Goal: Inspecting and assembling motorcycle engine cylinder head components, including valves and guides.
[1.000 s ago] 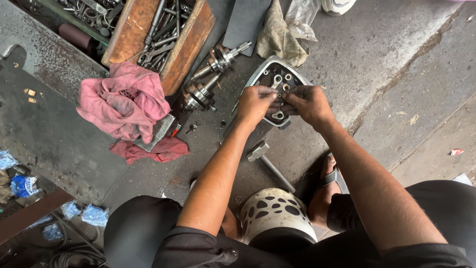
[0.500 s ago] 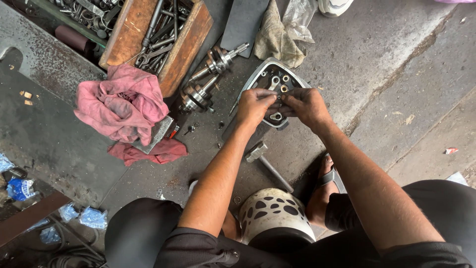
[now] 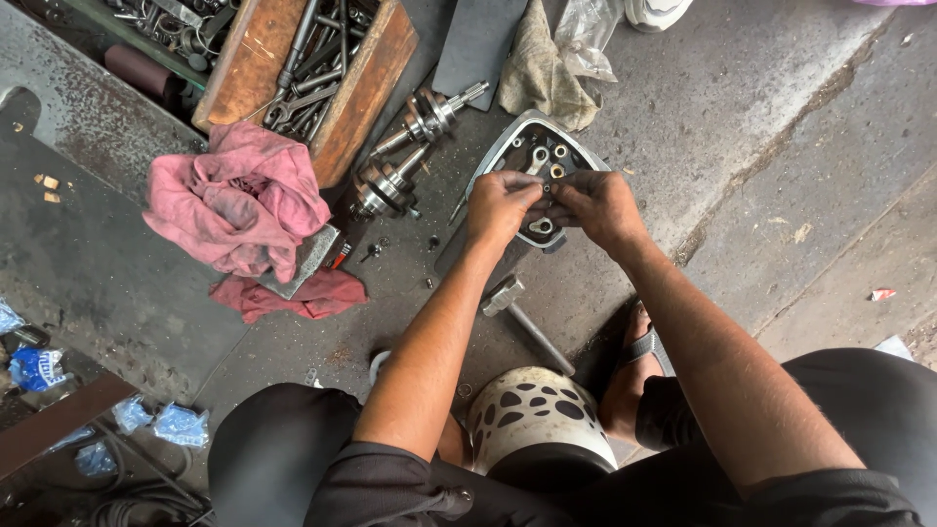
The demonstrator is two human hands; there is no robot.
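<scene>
Two hands meet over a grey metal engine cover on the concrete floor.

The grey cast-metal engine cover [image 3: 532,156], roughly triangular with round holes and small fittings in its face, lies flat on the floor directly under both hands, its far corner showing beyond the fingers. The left hand [image 3: 501,203] and the right hand [image 3: 597,205] sit fingertip to fingertip above the cover's middle, each with fingers pinched together; what they pinch is too small to tell. A steel hammer [image 3: 522,310] lies on the floor just nearer the person than the cover. To the left lie two steel crankshaft assemblies [image 3: 405,146], a crumpled pink rag [image 3: 239,200] and a wooden tray of spanners [image 3: 312,68]; a tan cloth [image 3: 542,68] lies beyond the cover.
</scene>
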